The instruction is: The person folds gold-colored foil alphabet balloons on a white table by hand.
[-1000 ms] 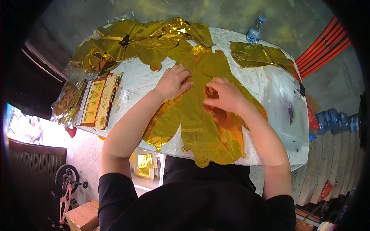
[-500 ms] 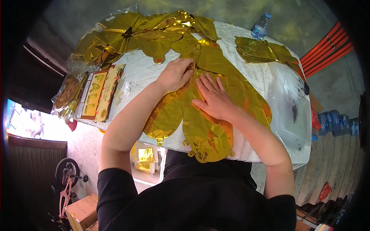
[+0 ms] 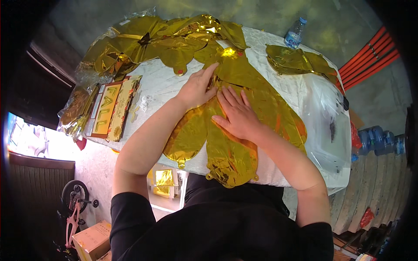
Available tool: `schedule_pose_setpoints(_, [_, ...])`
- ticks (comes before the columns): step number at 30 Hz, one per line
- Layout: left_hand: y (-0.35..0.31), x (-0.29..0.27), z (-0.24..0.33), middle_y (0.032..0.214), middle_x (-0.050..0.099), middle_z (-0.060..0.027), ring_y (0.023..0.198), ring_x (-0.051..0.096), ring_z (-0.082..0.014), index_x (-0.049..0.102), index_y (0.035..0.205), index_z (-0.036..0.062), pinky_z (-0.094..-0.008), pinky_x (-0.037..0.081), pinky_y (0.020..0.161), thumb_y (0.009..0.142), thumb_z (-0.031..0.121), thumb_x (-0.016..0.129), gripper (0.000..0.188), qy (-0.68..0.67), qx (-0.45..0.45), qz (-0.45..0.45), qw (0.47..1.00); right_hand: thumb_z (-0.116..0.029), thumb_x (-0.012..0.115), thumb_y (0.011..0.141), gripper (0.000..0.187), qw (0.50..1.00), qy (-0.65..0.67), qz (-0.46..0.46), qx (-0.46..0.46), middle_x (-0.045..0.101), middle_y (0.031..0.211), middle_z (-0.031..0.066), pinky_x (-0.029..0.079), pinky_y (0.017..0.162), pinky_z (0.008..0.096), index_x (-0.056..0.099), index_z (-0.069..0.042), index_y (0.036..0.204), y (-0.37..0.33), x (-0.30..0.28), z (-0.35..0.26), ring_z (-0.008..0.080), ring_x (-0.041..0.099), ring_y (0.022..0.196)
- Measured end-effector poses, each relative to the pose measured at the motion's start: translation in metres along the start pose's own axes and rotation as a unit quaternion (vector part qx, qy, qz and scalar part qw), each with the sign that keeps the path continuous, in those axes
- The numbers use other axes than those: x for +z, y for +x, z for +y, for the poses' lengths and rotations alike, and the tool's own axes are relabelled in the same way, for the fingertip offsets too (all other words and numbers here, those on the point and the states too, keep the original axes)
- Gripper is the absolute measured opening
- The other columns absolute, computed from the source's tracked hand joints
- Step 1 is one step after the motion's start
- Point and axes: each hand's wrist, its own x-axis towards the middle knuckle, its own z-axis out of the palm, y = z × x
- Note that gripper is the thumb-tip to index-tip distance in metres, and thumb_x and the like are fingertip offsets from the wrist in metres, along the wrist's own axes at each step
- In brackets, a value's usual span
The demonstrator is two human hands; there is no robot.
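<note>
A flat, uninflated gold foil balloon (image 3: pixel 265 104) lies spread over the near middle of the table, its rounded lobes reaching the front edge. My left hand (image 3: pixel 197 90) rests on its left side, index finger stretched out and thumb apart, beside a creased fold. Just right of that, my right hand (image 3: pixel 237 115) lies flat on the foil with its fingers extended. One lobe (image 3: pixel 233 167) hangs slightly over the table's edge below my right hand. Some foil is hidden under both hands.
More gold foil balloons (image 3: pixel 176 48) are heaped at the back left. A folded gold balloon (image 3: pixel 300 61) lies back right, near a water bottle (image 3: pixel 294 33). Clear plastic bags (image 3: pixel 324 124) cover the right side. Printed packages (image 3: pixel 106 108) lie left on the white-covered table (image 3: pixel 152 74).
My left index finger has straightened away from the thumb. My right hand has shifted slightly left, and the near lobe of the balloon has moved a little with it.
</note>
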Motion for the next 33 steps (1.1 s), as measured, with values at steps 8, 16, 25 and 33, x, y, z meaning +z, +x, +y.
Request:
schedule_pose_setpoints(8, [0.002,0.001,0.0,0.119,0.052,-0.0229,0.111,0.05,-0.0402,0.027,0.139,0.0061,-0.0418,0.04,0.096,0.078,0.013,0.066,0.073,-0.045,-0.019,0.014,0.999,-0.049,0.045,0.091,0.073,1.0,-0.003,0.019,-0.004,0.024,0.149,0.0185,0.009,0.114,0.0468,0.025,-0.002,0.143,0.0,0.001,0.001,0.0311,0.019,0.14])
schedule_pose_setpoints(16, [-0.002,0.003,-0.001,0.128,0.044,-0.0195,0.117,0.046,-0.0371,0.035,0.131,0.0056,-0.04,0.04,0.096,0.075,0.012,0.068,0.065,-0.029,0.014,0.063,0.998,-0.049,0.045,0.091,0.073,1.0,0.0,0.004,-0.018,0.024,0.149,0.0184,0.01,0.114,0.0471,0.025,-0.002,0.143,0.0,-0.001,0.004,0.0305,0.018,0.14])
schedule_pose_setpoints(25, [0.001,0.004,-0.006,0.114,0.05,-0.0166,0.097,0.054,-0.0318,0.044,0.122,0.0035,-0.0357,0.046,0.082,0.076,0.008,0.067,0.051,-0.02,0.054,0.038,0.998,-0.048,0.049,0.09,0.066,0.997,0.015,0.063,-0.039,0.032,0.145,0.0179,0.017,0.112,0.0477,0.039,-0.002,0.137,-0.001,0.003,0.01,0.0304,0.026,0.137])
schedule_pose_setpoints(33, [0.002,0.008,-0.013,0.126,0.049,-0.0175,0.111,0.051,-0.0347,0.058,0.101,0.0022,-0.0375,0.045,0.09,0.076,0.011,0.068,0.028,-0.033,0.052,0.033,0.998,-0.023,0.066,0.078,0.029,0.988,-0.015,0.148,0.032,0.055,0.104,0.0122,0.042,0.088,0.0413,0.06,-0.003,0.098,0.039,-0.026,0.043,0.0305,0.051,0.102])
